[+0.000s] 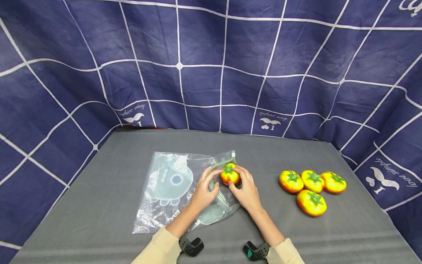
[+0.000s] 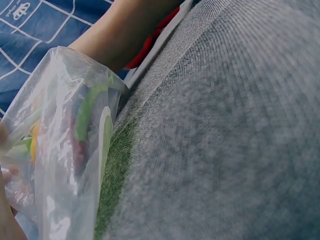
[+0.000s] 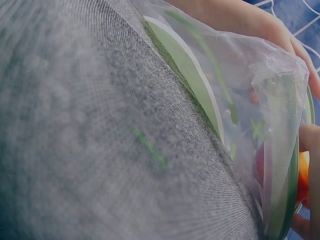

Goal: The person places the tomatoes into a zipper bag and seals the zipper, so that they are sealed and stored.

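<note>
pinched tomato, likely light, firm and slippery, by its sides in right hand; curved left hand at mouth of limp bag, unclear whether gripping.

- Both flanks of the clear plastic bag's mouth are taken up: left hand on one side, right hand on the other, yellow-red tomato between them
- A low pass left of the hands would meet the bag, spread flat there
- Right of the right hand, a broad lane of grey table reaches four more tomatoes, bunched closely
- Behind the bag, a grey strip runs back to the blue curtain, which bars the rear and both sides
- Forearms obstruct the near approach
</note>
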`<state>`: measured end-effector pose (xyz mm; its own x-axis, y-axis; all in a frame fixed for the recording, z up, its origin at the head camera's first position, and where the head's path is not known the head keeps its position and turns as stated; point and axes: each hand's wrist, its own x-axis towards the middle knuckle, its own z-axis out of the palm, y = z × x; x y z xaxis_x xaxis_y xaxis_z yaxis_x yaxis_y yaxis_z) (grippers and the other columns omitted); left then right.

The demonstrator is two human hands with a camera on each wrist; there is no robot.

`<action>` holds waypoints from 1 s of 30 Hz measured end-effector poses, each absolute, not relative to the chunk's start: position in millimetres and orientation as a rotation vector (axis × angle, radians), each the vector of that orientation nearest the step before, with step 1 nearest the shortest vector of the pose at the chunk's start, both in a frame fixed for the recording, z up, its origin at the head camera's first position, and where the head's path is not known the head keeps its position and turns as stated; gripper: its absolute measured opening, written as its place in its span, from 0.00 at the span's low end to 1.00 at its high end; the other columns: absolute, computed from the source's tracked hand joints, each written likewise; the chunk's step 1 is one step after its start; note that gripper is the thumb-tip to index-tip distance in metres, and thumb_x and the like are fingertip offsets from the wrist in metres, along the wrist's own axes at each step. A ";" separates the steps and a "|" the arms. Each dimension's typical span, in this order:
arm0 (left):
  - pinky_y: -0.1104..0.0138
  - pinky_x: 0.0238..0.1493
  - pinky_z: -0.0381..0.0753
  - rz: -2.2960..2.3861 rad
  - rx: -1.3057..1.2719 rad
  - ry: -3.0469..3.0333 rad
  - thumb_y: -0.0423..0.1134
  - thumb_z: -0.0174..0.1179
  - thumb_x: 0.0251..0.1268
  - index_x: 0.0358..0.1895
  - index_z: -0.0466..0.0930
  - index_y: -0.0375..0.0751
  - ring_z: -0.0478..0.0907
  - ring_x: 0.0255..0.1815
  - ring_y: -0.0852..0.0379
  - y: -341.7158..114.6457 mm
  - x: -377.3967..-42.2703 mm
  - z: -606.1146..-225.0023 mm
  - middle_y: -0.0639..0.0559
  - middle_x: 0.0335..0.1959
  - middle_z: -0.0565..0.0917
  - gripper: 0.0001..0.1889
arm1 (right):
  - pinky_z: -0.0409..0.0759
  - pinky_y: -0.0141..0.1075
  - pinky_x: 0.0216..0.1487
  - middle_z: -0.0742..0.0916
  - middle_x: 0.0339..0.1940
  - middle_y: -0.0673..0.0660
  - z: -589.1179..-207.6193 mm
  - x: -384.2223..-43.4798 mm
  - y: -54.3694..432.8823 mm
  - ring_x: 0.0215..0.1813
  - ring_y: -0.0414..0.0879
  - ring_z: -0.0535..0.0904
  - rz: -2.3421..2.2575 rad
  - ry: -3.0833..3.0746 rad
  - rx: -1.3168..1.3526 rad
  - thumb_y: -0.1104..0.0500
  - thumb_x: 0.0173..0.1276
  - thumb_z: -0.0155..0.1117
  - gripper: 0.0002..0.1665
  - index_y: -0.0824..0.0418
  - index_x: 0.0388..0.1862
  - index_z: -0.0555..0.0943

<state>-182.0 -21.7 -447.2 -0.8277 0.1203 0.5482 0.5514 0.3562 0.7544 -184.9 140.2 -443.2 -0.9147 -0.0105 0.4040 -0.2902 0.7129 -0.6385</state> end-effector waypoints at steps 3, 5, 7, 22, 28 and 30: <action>0.47 0.58 0.69 -1.481 -0.580 -2.226 0.26 0.56 0.48 0.52 0.76 0.48 0.68 0.60 0.43 -21.8 -181.6 -446.7 0.43 0.59 0.71 0.24 | 0.78 0.45 0.45 0.74 0.57 0.55 -444.4 -186.2 139.3 0.51 0.50 0.75 1.082 -2.508 0.224 0.55 0.53 0.66 0.24 0.49 0.51 0.77; 0.45 0.59 0.67 -1.487 -0.575 -2.228 0.27 0.56 0.48 0.52 0.76 0.49 0.65 0.63 0.41 -21.5 -181.5 -446.7 0.42 0.59 0.70 0.24 | 0.79 0.42 0.43 0.74 0.55 0.57 -445.2 -186.7 138.7 0.48 0.50 0.76 1.129 -2.484 0.214 0.56 0.52 0.68 0.23 0.50 0.50 0.78; 0.45 0.59 0.67 -1.487 -0.579 -2.224 0.27 0.56 0.48 0.52 0.76 0.48 0.65 0.63 0.41 -21.2 -181.7 -447.1 0.42 0.59 0.71 0.24 | 0.80 0.40 0.45 0.74 0.54 0.58 -445.3 -187.2 138.3 0.49 0.51 0.76 1.162 -2.468 0.212 0.57 0.52 0.68 0.24 0.52 0.51 0.78; 0.55 0.51 0.75 -1.432 -0.640 -2.197 0.26 0.57 0.47 0.52 0.76 0.47 0.74 0.46 0.53 -24.2 -182.6 -447.9 0.44 0.56 0.72 0.24 | 0.77 0.38 0.52 0.76 0.54 0.57 -442.8 -193.4 125.1 0.55 0.51 0.76 1.315 -2.432 0.267 0.58 0.53 0.69 0.25 0.57 0.52 0.78; 0.50 0.55 0.72 -1.457 -0.671 -2.182 0.25 0.57 0.47 0.52 0.75 0.47 0.72 0.55 0.49 -23.4 -182.2 -448.9 0.43 0.58 0.71 0.25 | 0.78 0.37 0.52 0.76 0.54 0.58 -444.9 -197.8 117.5 0.55 0.50 0.77 1.309 -2.444 0.274 0.58 0.53 0.68 0.25 0.59 0.52 0.77; 0.47 0.56 0.70 -1.464 -0.667 -2.186 0.25 0.57 0.48 0.52 0.75 0.47 0.69 0.60 0.45 -23.3 -181.8 -448.8 0.43 0.58 0.71 0.25 | 0.78 0.37 0.51 0.76 0.54 0.58 -445.7 -199.7 116.1 0.54 0.50 0.77 1.303 -2.456 0.271 0.58 0.53 0.68 0.25 0.60 0.52 0.77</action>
<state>-181.8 -23.3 -448.8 -0.7946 0.1548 0.5871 0.6018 0.3290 0.7278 -199.7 116.1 -445.7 -0.9216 -0.0059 0.3881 -0.3247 0.5597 -0.7625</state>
